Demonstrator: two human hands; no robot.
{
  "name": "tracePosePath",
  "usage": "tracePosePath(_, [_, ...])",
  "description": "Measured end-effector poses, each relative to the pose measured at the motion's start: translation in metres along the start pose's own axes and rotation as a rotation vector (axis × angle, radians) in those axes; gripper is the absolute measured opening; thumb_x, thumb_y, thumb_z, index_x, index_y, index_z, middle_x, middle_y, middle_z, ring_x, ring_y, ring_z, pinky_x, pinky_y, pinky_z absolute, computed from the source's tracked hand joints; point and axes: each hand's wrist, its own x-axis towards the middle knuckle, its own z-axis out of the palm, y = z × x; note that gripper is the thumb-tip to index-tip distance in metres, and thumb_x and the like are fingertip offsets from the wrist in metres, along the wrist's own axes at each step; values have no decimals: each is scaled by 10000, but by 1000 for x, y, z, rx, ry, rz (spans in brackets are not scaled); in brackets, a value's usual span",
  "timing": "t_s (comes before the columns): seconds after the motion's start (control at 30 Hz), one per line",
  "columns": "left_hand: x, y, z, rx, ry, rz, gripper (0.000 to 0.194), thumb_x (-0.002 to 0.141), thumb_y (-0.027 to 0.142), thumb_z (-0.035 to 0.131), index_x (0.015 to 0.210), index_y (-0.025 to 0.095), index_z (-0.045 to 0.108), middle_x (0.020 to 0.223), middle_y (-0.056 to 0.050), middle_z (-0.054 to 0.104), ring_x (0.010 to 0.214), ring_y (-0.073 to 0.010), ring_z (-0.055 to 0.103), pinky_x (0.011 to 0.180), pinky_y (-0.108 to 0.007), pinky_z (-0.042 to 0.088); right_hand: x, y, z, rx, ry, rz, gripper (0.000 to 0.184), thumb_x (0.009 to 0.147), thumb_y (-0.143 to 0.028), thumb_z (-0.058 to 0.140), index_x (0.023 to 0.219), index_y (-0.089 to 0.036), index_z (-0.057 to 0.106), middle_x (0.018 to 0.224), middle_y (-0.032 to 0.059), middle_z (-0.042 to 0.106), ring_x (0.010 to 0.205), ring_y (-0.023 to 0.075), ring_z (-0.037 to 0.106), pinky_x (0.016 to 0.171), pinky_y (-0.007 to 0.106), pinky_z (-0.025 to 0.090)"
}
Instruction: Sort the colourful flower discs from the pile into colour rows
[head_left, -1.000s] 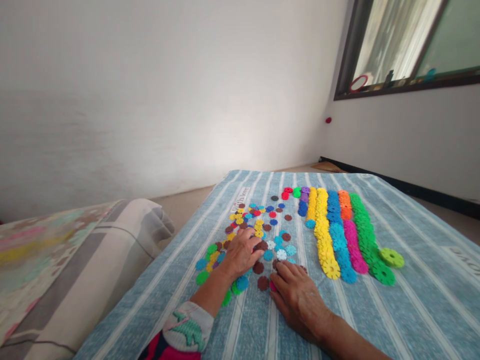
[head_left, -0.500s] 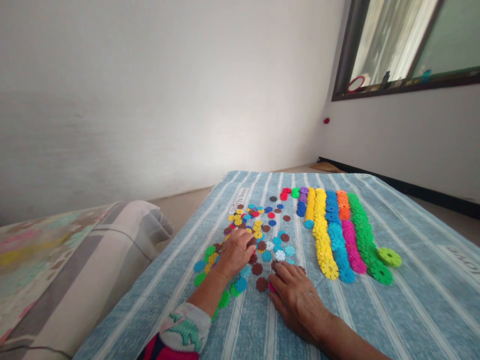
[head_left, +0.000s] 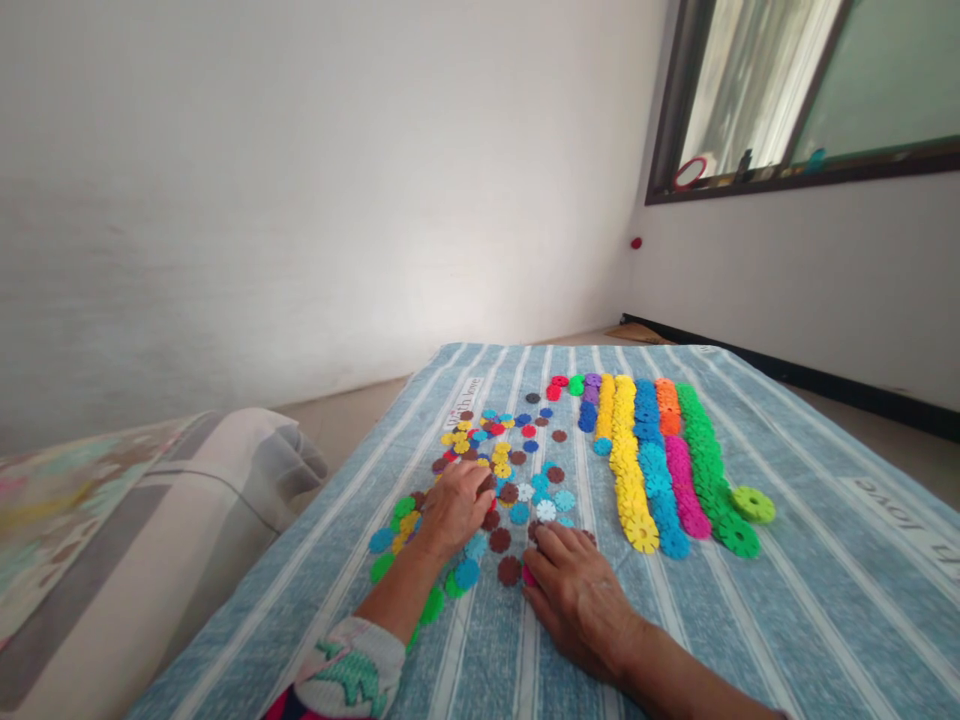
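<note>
Loose plastic flower discs in several colours lie scattered on the striped cloth. My left hand is among them, its fingers curled down with a brown flower disc at the thumb and fingertips. Closer to me, my right hand lies palm down with its fingers stretched forward, touching brown discs. A pink disc peeks out beside its thumb, partly covered. Between the hands are a brown disc and a white disc. Green discs lie under and beside my left forearm.
To the right are overlapping rows by colour: a yellow row, a blue row, an orange and pink row, and a green row. A lime disc lies at its near end. A bed-like padded surface stands left.
The whole view has shifted slightly, moving the scene left in the picture. Both hands stay at nearly the same spots among the discs.
</note>
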Motion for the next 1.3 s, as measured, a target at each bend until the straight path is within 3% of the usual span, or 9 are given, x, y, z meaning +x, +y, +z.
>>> tracePosePath(0.3, [-1,-2,0,8,26,-37,257,806,192,599,1055,173,661,1035,-101,661,1034,-255,570,936,-376,462,0,0,-2,8,-14,1,144,875,-196,614,1019,-193,623,1226,92,589,1136,278,519,968,448,420])
tracePosePath(0.7, [0,-9,5,-73,66,-54,125,782,190,615,879,191,693,988,-82,682,992,-236,592,924,-372,469,1,1,-1,7,-10,-3,139,876,-196,604,1014,-202,619,1211,87,590,1117,273,523,957,439,425])
tracePosePath(1.03, [4,-16,-16,-167,31,-304,153,809,167,565,837,133,712,931,-74,708,901,-194,640,861,-288,474,-1,-1,-4,24,-26,-1,115,880,-173,591,990,-201,608,1166,87,593,1105,281,520,942,463,426])
tracePosePath(1.3, [1,-14,-25,-239,-10,-234,102,760,151,603,729,166,699,809,-24,675,790,-152,616,750,-254,472,0,-4,-8,26,-47,6,91,875,-160,601,957,-198,603,1110,88,602,1094,283,523,935,464,430])
